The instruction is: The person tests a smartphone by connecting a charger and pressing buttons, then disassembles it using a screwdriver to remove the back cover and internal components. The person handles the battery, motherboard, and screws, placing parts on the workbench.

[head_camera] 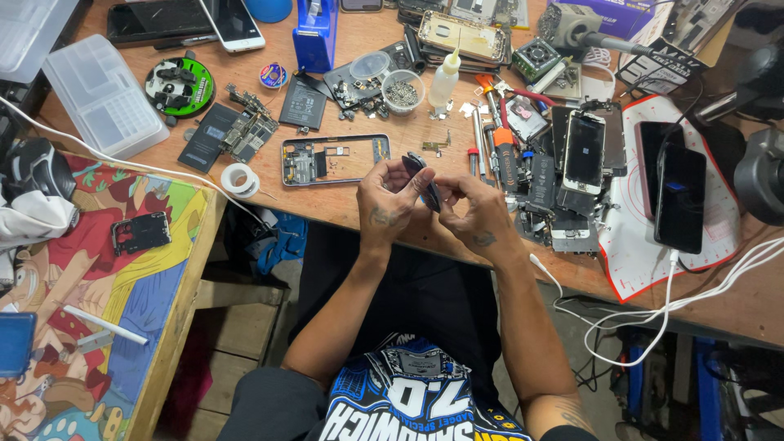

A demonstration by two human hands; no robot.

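Dark phone part (426, 181), seemingly pinched, left hand (389, 204), right hand (474, 211)

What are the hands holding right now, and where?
Both hands, left hand and right hand, pinch a small dark flat part by its edges; exact kind unclear.

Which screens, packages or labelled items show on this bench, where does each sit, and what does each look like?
White-framed phone: top left, dark screen.
Purple cardboard box: top right, rectangular.
Black-screened phone: right of the hands, small lit mark.
Black phone on cable: far right, on the red-edged white mat.
Black flat battery: above the stripped phone frame, pale label.
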